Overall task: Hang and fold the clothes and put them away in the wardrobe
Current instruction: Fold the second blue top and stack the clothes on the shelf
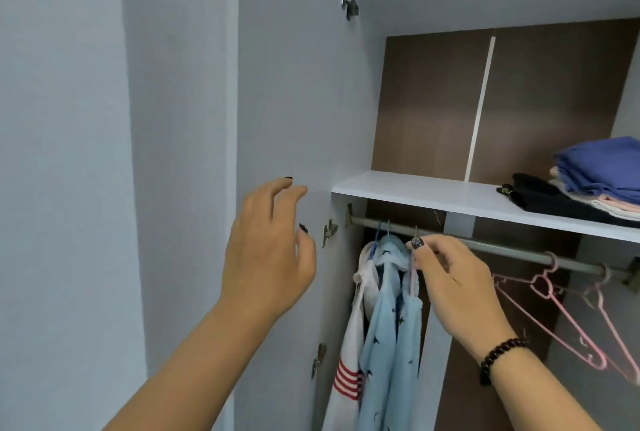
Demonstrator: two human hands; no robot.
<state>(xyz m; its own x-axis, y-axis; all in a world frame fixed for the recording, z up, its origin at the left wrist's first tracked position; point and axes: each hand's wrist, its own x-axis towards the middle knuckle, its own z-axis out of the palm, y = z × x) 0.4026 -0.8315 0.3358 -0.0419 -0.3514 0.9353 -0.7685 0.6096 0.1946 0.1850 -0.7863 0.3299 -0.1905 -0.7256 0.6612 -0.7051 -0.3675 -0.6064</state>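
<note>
Left hand (268,254) is raised before the pale grey laminate wardrobe door (287,101), fingers loosely spread, holding nothing. Under the round grey metal rail (485,246) hang a white top with red stripes (348,354) and a soft light-blue printed shirt (388,333). Right hand (457,285), dark beaded bracelet (502,356) at the wrist, pinches the thin pink hanger (412,278) carrying the blue shirt. Farther right, bare pink plastic hangers (561,316); on the white shelf (415,193) above, folded blue, black and pale clothes (588,184).
</note>
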